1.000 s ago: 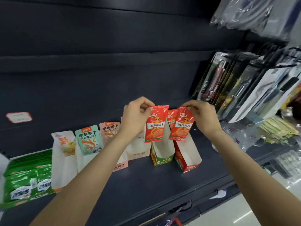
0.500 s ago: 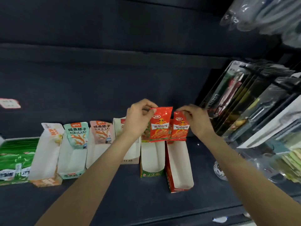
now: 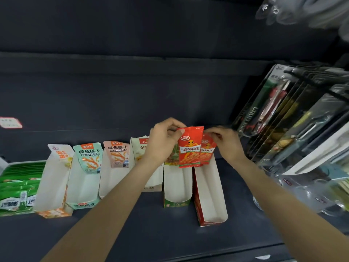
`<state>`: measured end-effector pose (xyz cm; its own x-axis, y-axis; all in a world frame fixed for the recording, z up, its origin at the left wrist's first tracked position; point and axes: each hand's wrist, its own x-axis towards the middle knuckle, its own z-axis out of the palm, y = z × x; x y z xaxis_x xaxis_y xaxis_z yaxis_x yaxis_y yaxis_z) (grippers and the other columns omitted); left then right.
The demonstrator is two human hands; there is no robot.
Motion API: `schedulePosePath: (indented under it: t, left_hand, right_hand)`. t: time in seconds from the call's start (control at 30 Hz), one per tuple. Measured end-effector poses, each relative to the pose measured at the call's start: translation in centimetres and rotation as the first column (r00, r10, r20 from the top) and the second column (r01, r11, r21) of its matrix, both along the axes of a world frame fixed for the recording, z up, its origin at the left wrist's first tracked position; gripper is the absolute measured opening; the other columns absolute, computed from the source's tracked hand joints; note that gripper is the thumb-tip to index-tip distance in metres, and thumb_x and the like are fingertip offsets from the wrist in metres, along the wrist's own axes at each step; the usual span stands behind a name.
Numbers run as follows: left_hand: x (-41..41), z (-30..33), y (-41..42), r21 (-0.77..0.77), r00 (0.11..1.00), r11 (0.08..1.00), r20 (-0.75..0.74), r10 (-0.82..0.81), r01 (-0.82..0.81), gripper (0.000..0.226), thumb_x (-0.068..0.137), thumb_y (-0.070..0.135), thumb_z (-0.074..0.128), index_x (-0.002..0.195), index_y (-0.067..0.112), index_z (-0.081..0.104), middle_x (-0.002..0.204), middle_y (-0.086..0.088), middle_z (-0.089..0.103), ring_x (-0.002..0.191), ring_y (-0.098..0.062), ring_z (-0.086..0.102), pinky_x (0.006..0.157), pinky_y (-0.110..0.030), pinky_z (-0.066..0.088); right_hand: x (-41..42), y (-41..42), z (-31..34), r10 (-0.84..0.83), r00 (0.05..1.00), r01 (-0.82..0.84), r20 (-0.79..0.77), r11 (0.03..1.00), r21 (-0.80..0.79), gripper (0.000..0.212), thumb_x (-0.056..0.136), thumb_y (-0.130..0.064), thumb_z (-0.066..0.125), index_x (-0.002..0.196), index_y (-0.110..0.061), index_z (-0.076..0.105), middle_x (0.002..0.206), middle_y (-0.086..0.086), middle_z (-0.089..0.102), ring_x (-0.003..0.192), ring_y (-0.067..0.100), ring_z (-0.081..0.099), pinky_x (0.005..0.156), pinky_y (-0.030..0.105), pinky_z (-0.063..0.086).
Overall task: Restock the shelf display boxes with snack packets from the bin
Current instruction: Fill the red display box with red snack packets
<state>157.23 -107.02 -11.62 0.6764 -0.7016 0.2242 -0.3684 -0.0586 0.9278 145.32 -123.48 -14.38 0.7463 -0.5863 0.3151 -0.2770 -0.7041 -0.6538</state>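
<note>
A row of narrow cardboard display boxes stands on the dark matte shelf (image 3: 170, 235), each a long open trough with a plain white inside and a printed low front lip. The red display box (image 3: 209, 197) at the right end of the row and the green display box (image 3: 176, 188) beside it show bare white floors. Further left, a teal packet (image 3: 88, 157) and a pink packet (image 3: 117, 155) — flat, glossy foil pouches — stand upright at the back of their boxes, and a stack of green packets (image 3: 18, 184) fills the leftmost one.

Both forearms reach forward from the lower edge of the view, converging above the back of the red and green boxes. The left hand (image 3: 162, 140) is curled, thumb and fingers pinching the top left corner of a shiny red snack packet (image 3: 189, 148) that hangs upright, its lower edge at the back of the boxes. The right hand (image 3: 225, 141) pinches the top of a second red packet (image 3: 207, 150), partly hidden just behind the first, over the rear of the red box.

At the right hang blister-packed tools (image 3: 279, 114) in clear, stiff plastic.
</note>
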Motion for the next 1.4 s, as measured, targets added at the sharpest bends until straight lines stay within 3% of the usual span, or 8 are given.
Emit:
schedulePosePath:
  t: [0.13,0.3,0.47,0.73,0.9,0.97,1.1,1.4]
  left_hand:
    - [-0.2,-0.1,-0.4,0.022,1.0,1.0,-0.027,0.0,0.001,0.005,0.088,0.019,0.062,0.091,0.023,0.061,0.092,0.011,0.063,0.096,-0.011,0.063,0.083,-0.041,0.056]
    - [-0.3,-0.6,-0.8,0.065,1.0,0.998,-0.018,0.001,0.001,0.006,0.089,0.021,0.062,0.093,0.023,0.059,0.094,0.012,0.061,0.093,-0.007,0.061,0.083,-0.036,0.056]
    - [0.0,-0.7,-1.8,0.022,0.999,1.0,-0.047,0.002,-0.001,0.006,0.088,0.019,0.062,0.094,0.022,0.06,0.091,0.015,0.061,0.096,-0.009,0.062,0.083,-0.037,0.056]
    - [-0.4,-1.8,-5.1,0.001,0.994,1.0,-0.107,0.0,0.0,0.013,0.09,0.019,0.06,0.101,0.012,0.06,0.099,0.004,0.063,0.103,-0.015,0.062,0.081,-0.035,0.057]
    - [-0.4,-3.9,-6.3,0.099,0.993,0.995,0.116,0.001,-0.013,0.011,0.091,0.012,0.06,0.1,0.009,0.065,0.099,-0.002,0.069,0.084,-0.003,0.059,0.071,-0.005,0.047]
    - [-0.5,-4.7,-6.4,0.175,0.978,0.985,0.203,-0.039,0.003,0.011,0.091,0.01,0.058,0.098,0.011,0.067,0.097,0.0,0.069,0.081,-0.002,0.058,0.071,-0.007,0.048]
    - [-0.4,-5.7,-6.5,0.358,0.914,0.933,0.39,-0.108,-0.042,0.016,0.094,0.014,0.054,0.1,0.019,0.067,0.103,0.003,0.069,0.093,-0.013,0.064,0.078,-0.034,0.055]
    - [-0.4,-6.3,-6.3,0.464,0.778,0.886,0.563,-0.279,-0.018,0.033,0.096,0.025,0.049,0.128,0.02,0.056,0.128,0.0,0.049,0.119,-0.016,0.043,0.088,-0.029,0.046]
  right_hand:
    - [0.5,-0.1,-1.9,0.068,0.988,-0.065,-0.138,0.998,0.026,0.021,0.088,0.0,0.057,0.102,-0.008,0.071,0.102,0.005,0.071,0.09,0.01,0.063,0.073,0.0,0.039]
    - [1.1,-0.1,-3.7,0.006,0.974,-0.02,-0.226,0.998,-0.06,0.018,0.092,-0.009,0.055,0.102,-0.011,0.07,0.102,0.005,0.07,0.094,0.02,0.064,0.073,0.026,0.046]
    - [0.4,-0.4,-4.6,-0.156,0.979,0.143,-0.128,0.984,-0.104,0.028,0.091,-0.008,0.056,0.117,-0.012,0.065,0.118,0.008,0.06,0.111,0.024,0.053,0.083,0.025,0.041]
    - [-1.3,-1.0,-5.7,-0.158,0.971,0.214,-0.18,0.912,0.351,0.041,0.094,-0.004,0.047,0.134,-0.013,0.05,0.118,0.005,0.065,0.109,0.023,0.061,0.087,0.029,0.048]
    - [-1.7,-1.1,-5.6,-0.188,0.981,0.18,-0.048,0.787,0.59,0.039,0.093,-0.004,0.05,0.132,-0.011,0.052,0.102,-0.002,0.064,0.1,0.015,0.06,0.097,0.036,0.047]
    - [-1.7,-0.9,-5.2,-0.175,0.984,0.121,0.028,0.78,0.614,0.037,0.093,-0.011,0.054,0.13,-0.015,0.053,0.106,-0.003,0.064,0.103,0.012,0.059,0.097,0.034,0.046]
    - [-1.4,-0.7,-4.9,-0.111,0.994,0.095,0.001,0.856,0.508,0.037,0.09,-0.019,0.062,0.127,-0.018,0.055,0.11,-0.002,0.062,0.103,0.013,0.06,0.09,0.031,0.049]
    - [0.4,-0.8,-5.1,-0.178,0.977,0.196,-0.119,0.966,0.166,0.011,0.088,-0.006,0.059,0.094,-0.008,0.069,0.1,0.006,0.067,0.089,0.016,0.064,0.072,0.009,0.041]
